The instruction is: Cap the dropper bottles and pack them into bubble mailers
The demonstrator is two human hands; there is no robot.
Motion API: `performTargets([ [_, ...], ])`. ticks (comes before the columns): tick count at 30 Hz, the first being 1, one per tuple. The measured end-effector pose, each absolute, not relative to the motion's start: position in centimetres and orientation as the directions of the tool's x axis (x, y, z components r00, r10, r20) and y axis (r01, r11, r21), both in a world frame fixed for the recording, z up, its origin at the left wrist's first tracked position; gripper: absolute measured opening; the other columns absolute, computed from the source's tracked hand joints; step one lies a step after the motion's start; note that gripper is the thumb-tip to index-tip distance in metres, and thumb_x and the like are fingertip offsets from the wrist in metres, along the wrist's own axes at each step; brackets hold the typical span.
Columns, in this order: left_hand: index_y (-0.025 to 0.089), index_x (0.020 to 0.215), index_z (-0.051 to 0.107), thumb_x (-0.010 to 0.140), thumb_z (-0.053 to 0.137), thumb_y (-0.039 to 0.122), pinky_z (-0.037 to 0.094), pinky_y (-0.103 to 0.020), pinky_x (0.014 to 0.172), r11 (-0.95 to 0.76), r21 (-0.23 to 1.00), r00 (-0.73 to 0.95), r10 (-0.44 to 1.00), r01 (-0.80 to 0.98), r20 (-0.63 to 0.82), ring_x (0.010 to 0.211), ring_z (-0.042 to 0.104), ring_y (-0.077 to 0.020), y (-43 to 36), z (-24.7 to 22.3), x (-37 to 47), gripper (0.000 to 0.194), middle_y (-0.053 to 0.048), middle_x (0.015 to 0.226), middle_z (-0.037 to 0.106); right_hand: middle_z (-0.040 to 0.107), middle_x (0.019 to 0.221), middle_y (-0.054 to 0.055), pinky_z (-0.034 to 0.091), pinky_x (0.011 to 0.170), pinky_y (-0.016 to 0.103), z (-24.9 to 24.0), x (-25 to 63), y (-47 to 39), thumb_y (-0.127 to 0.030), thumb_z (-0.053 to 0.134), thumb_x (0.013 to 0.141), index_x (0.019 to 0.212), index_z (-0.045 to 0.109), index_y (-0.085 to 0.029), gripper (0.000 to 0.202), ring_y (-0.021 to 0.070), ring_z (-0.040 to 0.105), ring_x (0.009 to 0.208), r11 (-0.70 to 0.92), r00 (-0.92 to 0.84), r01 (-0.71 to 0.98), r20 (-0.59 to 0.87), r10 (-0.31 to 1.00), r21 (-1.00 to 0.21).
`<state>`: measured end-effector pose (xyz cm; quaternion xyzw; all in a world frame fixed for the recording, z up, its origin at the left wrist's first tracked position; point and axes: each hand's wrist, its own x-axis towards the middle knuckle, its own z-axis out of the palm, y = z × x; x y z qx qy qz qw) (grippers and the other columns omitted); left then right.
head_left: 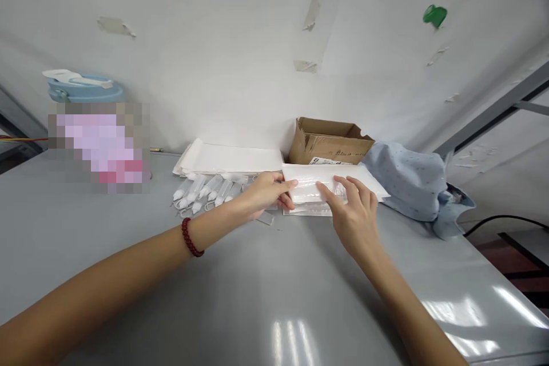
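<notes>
My left hand (pixel 271 191) pinches the left end of a flat white packet (pixel 306 172), with the thumb on its front and fingers behind. The packet has a glossy, clear-looking part on its face. My right hand (pixel 352 209) is on the packet's right half, thumb and bent fingertips gripping and pressing on the front. Below it lie more flat white pieces (pixel 309 211) on the table. Left of my left hand is a heap of small clear-and-white plastic bottles or tubes (pixel 206 189) with thin loops. A small clear strip (pixel 266 218) lies under my left wrist.
A stack of white sheets or envelopes (pixel 235 157) lies behind the bottles. An open cardboard box (pixel 328 146) stands by the wall, with light-blue cloth (pixel 401 180) to its right. A blue container (pixel 86 90) and a blurred pink item (pixel 100 143) are on the grey table's (pixel 240 309) left.
</notes>
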<state>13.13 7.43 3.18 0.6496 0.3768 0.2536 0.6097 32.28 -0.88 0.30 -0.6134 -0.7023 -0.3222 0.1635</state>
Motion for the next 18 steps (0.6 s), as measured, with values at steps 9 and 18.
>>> performTargets([
  [9, 0.012, 0.111, 0.054, 0.091, 0.045, 0.017, 0.056, -0.035, 0.073, -0.338, 0.792, 0.41, 0.904, 0.509, 0.122, 0.074, 0.068, -0.0189, 9.5, 2.9, 9.1, 0.022, -0.009, 0.087, 0.069, 0.047, 0.134, 0.016, 0.04, 0.092, 0.049, 0.1, 32.9, -0.5, 0.009, 0.036, 0.08, 0.131, 0.048, -0.027, 0.065, 0.0319, 0.04, 0.127, 0.055, -0.174, 0.973, 0.555, 0.813, 0.224],
  [18, 0.015, 0.118, 0.055, 0.092, 0.056, 0.031, 0.052, -0.043, 0.084, -0.619, 0.255, 0.577, 0.785, 0.742, 0.225, 0.101, 0.06, -0.0223, 14.7, 2.7, 6.2, 0.031, -0.009, 0.118, 0.058, 0.038, 0.14, 0.024, 0.038, 0.093, 0.058, 0.0, 31.4, -1.2, 0.004, 0.036, 0.086, 0.139, 0.036, -0.021, 0.058, 0.0376, 0.029, 0.136, 0.122, -0.218, 0.971, 0.566, 0.795, 0.203],
])
